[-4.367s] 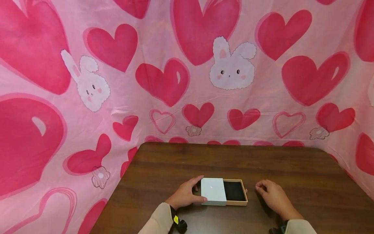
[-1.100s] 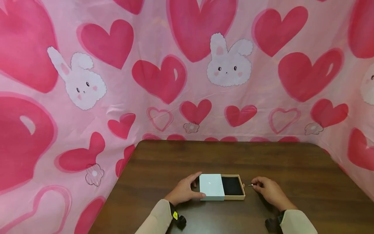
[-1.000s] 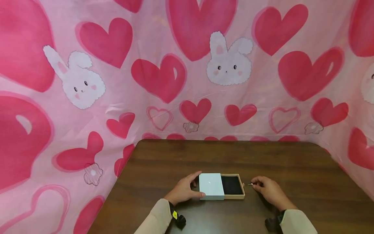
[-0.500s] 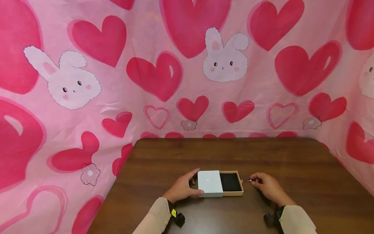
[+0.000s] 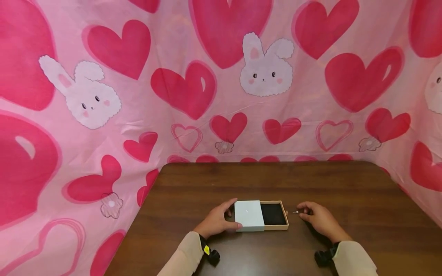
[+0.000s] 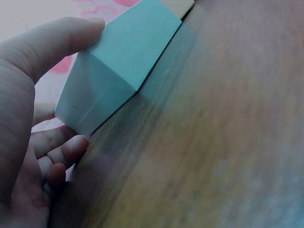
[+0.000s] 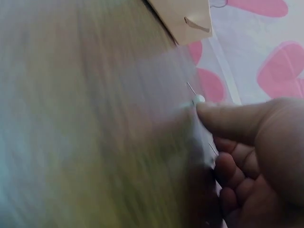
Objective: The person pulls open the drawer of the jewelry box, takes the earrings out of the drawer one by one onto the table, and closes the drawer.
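Observation:
A white drawer-style jewelry box (image 5: 247,214) lies on the table with its tan drawer (image 5: 276,227) slid partly out to the right. Black padding (image 5: 272,214) lines that drawer. My left hand (image 5: 216,220) grips the sleeve's left end, thumb on the near edge and fingers round the far corner. Right of the drawer, my right hand (image 5: 321,218) pinches a pearl stud earring (image 7: 200,99) between thumb and fingers. Its thin metal post (image 7: 191,88) points out toward the box. A second thin pin (image 7: 213,149) shows by the lower curled fingers in the right wrist view.
The brown wooden table (image 5: 262,180) extends beyond the box on every side. A pink cloth (image 5: 138,115) with hearts and rabbits hangs behind and beside it. A small ribbon tab (image 7: 195,24) sticks out of the drawer's end.
The earring, not visible in the earliest frame, now shows at my right fingertips. My left hand keeps its hold on the box, and the drawer stays equally far out. The head view has shifted slightly.

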The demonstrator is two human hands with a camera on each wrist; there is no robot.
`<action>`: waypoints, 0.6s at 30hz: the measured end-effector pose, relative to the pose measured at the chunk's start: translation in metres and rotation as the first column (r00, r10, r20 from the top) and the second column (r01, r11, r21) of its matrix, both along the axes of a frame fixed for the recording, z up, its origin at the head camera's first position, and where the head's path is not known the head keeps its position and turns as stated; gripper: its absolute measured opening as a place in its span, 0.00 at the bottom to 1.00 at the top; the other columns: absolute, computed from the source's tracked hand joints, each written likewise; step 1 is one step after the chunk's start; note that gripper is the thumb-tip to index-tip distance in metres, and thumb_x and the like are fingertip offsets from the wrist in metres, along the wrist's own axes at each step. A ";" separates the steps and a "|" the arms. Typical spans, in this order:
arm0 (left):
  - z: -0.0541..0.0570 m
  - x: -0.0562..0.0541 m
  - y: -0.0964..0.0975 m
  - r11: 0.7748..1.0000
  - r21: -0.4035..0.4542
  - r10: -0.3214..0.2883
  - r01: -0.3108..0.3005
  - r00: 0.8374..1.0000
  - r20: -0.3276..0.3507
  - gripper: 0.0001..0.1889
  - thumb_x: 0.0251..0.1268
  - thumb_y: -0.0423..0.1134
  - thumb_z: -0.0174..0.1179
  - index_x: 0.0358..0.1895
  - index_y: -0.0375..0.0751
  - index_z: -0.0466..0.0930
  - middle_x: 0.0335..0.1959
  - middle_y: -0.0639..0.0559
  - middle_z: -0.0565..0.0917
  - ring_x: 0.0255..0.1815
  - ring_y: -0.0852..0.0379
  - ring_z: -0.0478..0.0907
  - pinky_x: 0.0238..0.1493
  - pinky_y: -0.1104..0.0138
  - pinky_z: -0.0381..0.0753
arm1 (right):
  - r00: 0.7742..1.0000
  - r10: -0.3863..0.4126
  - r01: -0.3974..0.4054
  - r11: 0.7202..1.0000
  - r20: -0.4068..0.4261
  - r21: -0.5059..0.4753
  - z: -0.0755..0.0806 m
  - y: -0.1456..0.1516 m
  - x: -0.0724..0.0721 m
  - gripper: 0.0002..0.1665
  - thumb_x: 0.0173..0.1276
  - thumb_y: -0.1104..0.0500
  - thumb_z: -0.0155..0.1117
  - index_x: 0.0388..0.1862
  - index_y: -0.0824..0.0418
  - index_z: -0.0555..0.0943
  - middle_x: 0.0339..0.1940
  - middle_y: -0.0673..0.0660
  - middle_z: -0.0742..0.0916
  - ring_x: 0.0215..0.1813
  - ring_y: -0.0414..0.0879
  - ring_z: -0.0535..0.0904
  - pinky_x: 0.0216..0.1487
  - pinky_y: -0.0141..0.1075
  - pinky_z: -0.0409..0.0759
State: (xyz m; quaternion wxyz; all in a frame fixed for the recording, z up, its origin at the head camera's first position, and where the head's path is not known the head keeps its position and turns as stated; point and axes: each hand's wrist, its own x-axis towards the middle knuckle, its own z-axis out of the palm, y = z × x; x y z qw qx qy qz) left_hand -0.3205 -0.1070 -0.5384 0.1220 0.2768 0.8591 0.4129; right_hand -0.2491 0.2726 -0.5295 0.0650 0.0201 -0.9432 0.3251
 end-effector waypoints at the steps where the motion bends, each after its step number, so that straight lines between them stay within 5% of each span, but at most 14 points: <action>1: 0.000 0.000 0.000 1.000 -0.002 -0.002 0.002 1.000 -0.003 0.48 0.48 0.60 0.72 0.75 0.61 0.60 0.50 0.60 0.74 0.47 0.58 0.70 0.44 0.60 0.73 | 1.000 -0.003 0.003 1.000 0.000 -0.011 0.001 0.001 0.000 0.12 0.62 0.62 0.70 0.45 0.60 0.82 0.33 0.50 0.78 0.35 0.45 0.72 0.36 0.42 0.70; 18: 0.003 0.002 0.000 1.000 0.005 0.001 -0.001 1.000 0.010 0.48 0.48 0.59 0.72 0.75 0.59 0.60 0.52 0.61 0.73 0.47 0.58 0.70 0.44 0.61 0.74 | 1.000 -0.011 0.011 1.000 -0.005 -0.022 0.021 0.002 -0.002 0.13 0.67 0.59 0.66 0.49 0.63 0.82 0.37 0.54 0.80 0.40 0.51 0.76 0.40 0.47 0.75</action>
